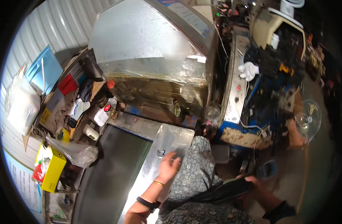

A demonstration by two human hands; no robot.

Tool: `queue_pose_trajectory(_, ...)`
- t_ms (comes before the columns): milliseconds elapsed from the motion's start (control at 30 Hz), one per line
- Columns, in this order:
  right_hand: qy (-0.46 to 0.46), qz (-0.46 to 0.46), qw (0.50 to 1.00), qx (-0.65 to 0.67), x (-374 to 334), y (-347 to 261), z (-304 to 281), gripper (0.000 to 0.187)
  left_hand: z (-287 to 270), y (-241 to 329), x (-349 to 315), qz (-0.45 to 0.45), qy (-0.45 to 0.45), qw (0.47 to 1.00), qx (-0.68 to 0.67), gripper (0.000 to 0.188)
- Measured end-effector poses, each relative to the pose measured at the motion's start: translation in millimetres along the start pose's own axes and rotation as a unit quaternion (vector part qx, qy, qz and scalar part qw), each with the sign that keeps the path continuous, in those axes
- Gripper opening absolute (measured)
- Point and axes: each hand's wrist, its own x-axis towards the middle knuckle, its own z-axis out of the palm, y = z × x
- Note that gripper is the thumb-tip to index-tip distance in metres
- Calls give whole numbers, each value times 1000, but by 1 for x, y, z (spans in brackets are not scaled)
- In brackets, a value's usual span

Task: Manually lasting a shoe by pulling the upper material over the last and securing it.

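My left hand point(168, 168) is over the bare metal side plate point(170, 139) of a machine bed, its fingers apart and nothing visible in them. Just beyond the fingertips are small dark marks or pieces point(161, 152); I cannot tell which. A dark belt-like surface point(113, 168) runs along the plate's left side. At the lower right, my right hand point(258, 187) is closed on the end of a black, soft-looking piece point(227, 191) that stretches across my flower-patterned clothing point(191, 164). The lower part of this hand is in shadow, and its fingers are partly hidden.
A large metal housing point(141, 41) rises ahead. On the left stand a yellow box point(54, 171), a clear plastic bag point(79, 151) and an open carton point(53, 115). To the right are a bench point(234, 86) with dark items, a white cable and a round transparent fan-like disc point(309, 118).
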Motion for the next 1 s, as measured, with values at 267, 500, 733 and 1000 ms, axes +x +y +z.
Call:
queue_pose_trajectory(267,-151,-82,980,99,157,-25,175,47,15,-92,-7,82,81,954,276,46)
queue_pose_trajectory(500,27,-382,887,-259,442,-53,267,59,18,-70,2,82,85,958,261,40)
queue_pose_trajectory(733,51,-472,562,-678,485,-74,258,49,5,-82,-3,43,72,964,254,42)
queue_pose_trajectory(1000,125,-262,636,-715,525,-90,234,82,3,-83,2,32,45,960,275,43)
